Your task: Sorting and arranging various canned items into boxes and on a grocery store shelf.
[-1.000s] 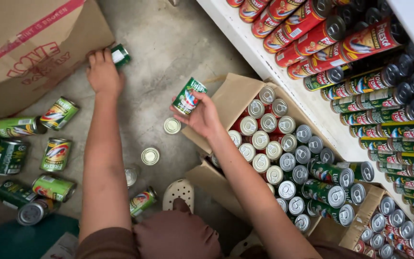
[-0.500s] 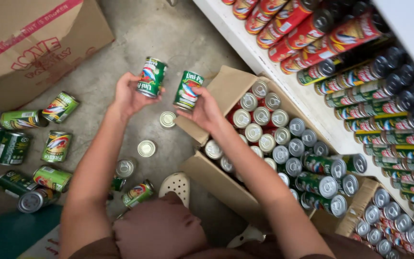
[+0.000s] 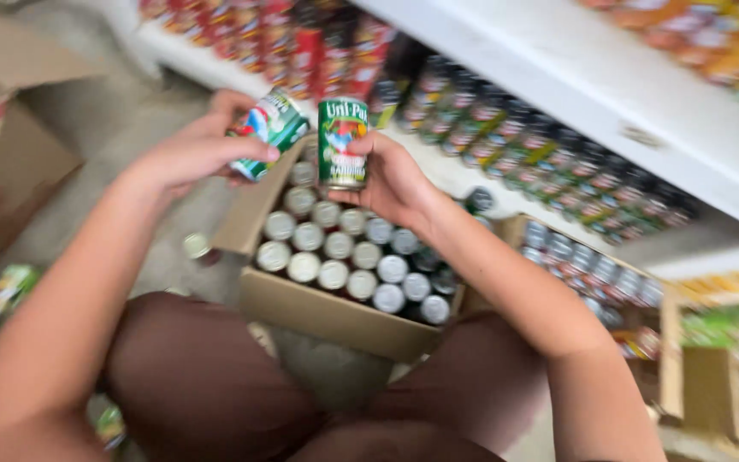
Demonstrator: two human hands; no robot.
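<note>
Two tins are held up in the air above an open cardboard box [image 3: 327, 316], one in each hand. The left hand [image 3: 194, 154] is closed around a green-labelled can [image 3: 268, 130] that is tilted, its long axis leaning up and to the right, with its top end towards the shelving. The right hand [image 3: 395, 184] is clamped on a second can [image 3: 342, 141], which is held upright, its long axis vertical and its label turned to the camera. The two tins are just beside each other, nearly touching at their upper ends, though the motion blur leaves it uncertain whether they actually meet.

Both tins lie directly over the far edge of the box, the upright one nearer the box's middle and the tilted one over its far left corner, by the raised flap. Below them the box is packed with upright tins, their silver lids [image 3: 344, 257] showing in rows, with darker lids towards the right edge.

The box rests on a grey concrete floor [image 3: 121, 111] between the person's knees. Behind it a low white shelf [image 3: 609, 94] carries rows of red and green tins lying on their sides. A larger carton [image 3: 2, 162] stands at the left, and further boxes of tins are seen at the right.
</note>
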